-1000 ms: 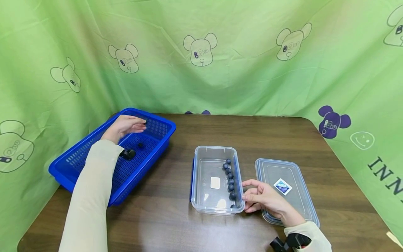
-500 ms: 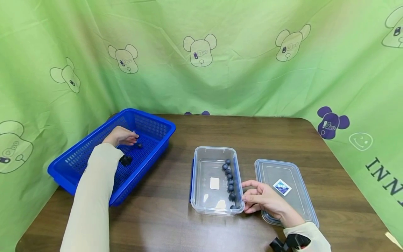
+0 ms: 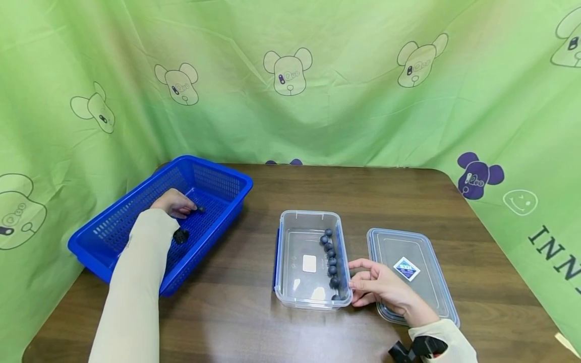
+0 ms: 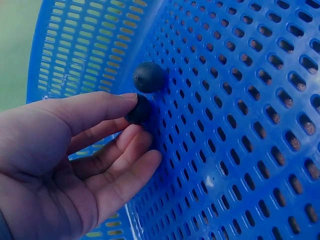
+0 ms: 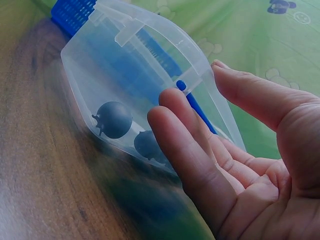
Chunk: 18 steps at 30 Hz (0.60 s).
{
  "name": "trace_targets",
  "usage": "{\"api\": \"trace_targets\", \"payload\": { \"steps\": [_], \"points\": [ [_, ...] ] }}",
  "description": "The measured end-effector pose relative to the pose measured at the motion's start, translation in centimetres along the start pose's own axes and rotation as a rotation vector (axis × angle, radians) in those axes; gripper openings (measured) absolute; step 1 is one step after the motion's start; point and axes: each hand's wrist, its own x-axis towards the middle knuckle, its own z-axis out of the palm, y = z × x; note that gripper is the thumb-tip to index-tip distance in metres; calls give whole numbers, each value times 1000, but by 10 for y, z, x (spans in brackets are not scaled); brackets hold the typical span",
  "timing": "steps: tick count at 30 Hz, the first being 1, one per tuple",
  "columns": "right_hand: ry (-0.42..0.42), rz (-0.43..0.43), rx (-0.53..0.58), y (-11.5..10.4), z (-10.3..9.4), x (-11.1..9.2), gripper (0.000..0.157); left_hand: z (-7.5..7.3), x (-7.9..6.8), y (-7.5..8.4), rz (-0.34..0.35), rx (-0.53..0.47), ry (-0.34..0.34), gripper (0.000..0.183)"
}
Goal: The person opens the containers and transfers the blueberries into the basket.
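Observation:
Inside the blue plastic basket, my left hand pinches a blueberry between thumb and index finger, low against the perforated floor. Right beside it sits another blueberry. My right hand rests against the right side of a clear plastic container, its fingers fairly straight and touching the wall, the thumb at the rim. Along that container's right wall lies a row of several blueberries. In the right wrist view, a blueberry shows through the wall, and fingers partly cover another.
A clear lid with a blue diamond sticker lies on the wooden table, partly under the right hand. A green printed curtain hangs around the back and sides.
The left hand has gone down into the basket, its fingertips coming to a blueberry on the floor, which it now pinches. The right hand and the container have stayed in place.

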Motion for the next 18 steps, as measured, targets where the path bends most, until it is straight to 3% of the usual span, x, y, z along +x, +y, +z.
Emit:
{"api": "trace_targets", "payload": {
  "steps": [6, 11, 18],
  "points": [
    [5, 2, 5, 0, 1, 0, 30, -2, 1, -3, 11, -16, -15, 10],
    [8, 7, 3, 1, 0, 0, 30, -8, 2, -4, 46, -69, -12, 32],
    [3, 3, 12, 1, 0, 0, 30, -12, -1, 18, 171, -239, 21, 53]
  ]
}}
